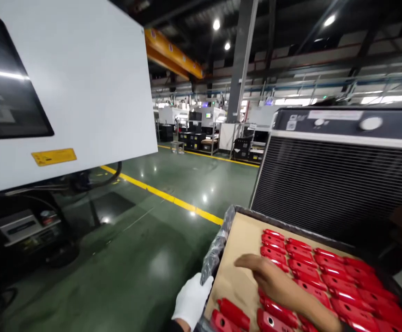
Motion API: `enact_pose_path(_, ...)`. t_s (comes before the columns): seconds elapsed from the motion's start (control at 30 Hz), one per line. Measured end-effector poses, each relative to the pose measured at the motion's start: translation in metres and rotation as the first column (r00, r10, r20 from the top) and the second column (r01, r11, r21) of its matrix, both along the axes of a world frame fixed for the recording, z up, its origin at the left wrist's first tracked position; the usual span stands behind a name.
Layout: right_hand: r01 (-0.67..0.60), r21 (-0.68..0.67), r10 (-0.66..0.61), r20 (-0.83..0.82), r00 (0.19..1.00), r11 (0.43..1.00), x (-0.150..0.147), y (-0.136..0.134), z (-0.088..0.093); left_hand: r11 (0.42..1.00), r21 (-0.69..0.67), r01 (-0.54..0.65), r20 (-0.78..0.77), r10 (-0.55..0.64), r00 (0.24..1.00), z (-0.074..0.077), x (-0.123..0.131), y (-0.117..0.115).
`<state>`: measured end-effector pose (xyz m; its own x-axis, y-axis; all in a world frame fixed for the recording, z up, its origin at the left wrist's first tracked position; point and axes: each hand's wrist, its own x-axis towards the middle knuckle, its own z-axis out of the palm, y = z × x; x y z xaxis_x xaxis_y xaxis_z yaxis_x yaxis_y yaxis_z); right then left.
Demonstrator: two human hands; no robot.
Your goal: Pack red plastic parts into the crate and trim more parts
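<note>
Arranging rows, I judge: my right hand (274, 282) lies open on red parts (328, 273); left hand (191, 302) at the box (243, 210) edge, grip unclear; next, align.

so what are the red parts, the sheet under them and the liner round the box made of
Red parts: likely moulded plastic, glossy, with sharp white highlights. Sheet under them: looks like cardboard, matte tan, no shine. Liner along the left edge: probably thin plastic film, crinkled and shiny grey.
</note>
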<state>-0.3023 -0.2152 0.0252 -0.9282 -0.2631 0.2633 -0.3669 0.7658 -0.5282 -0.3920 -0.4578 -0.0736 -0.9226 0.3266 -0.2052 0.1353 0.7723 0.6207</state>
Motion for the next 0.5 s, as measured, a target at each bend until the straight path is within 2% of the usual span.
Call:
enact_pose_path(0.03,-0.141,0.007,0.14,0.071,0.988,0.99,-0.034,-0.006,-0.007,1.0,-0.01,-0.008,0.015,0.009,1.0,-0.004,-0.001,0.0)
enact_pose_path(0.1,-0.36,0.014,0.35,0.199,0.915,0.933,-0.093,-0.014,-0.02,0.999,-0.035,-0.025,0.067,0.028,0.997,-0.009,-0.001,0.0)
enact_pose_path(0.13,-0.437,0.017,0.418,0.257,0.871,0.899,-0.114,-0.016,-0.026,0.998,-0.045,-0.033,0.098,0.037,0.994,-0.009,-0.001,0.0)
enact_pose_path(0.2,-0.522,0.027,0.482,0.345,0.805,0.853,-0.139,-0.015,-0.032,0.997,-0.057,-0.047,0.158,0.055,0.986,-0.007,0.001,0.002)
enact_pose_path(0.27,-0.562,0.033,0.506,0.397,0.766,0.826,-0.145,-0.011,-0.032,0.996,-0.065,-0.064,0.191,0.076,0.979,-0.003,0.004,0.004)
enact_pose_path(0.37,-0.579,0.011,0.522,0.421,0.742,0.815,-0.138,-0.004,-0.029,0.993,-0.081,-0.084,0.205,0.099,0.974,0.005,0.01,0.007)
enact_pose_path(0.5,-0.513,-0.047,0.488,0.395,0.779,0.857,-0.131,0.003,-0.04,0.991,-0.098,-0.091,0.192,0.108,0.975,0.008,0.017,0.005)
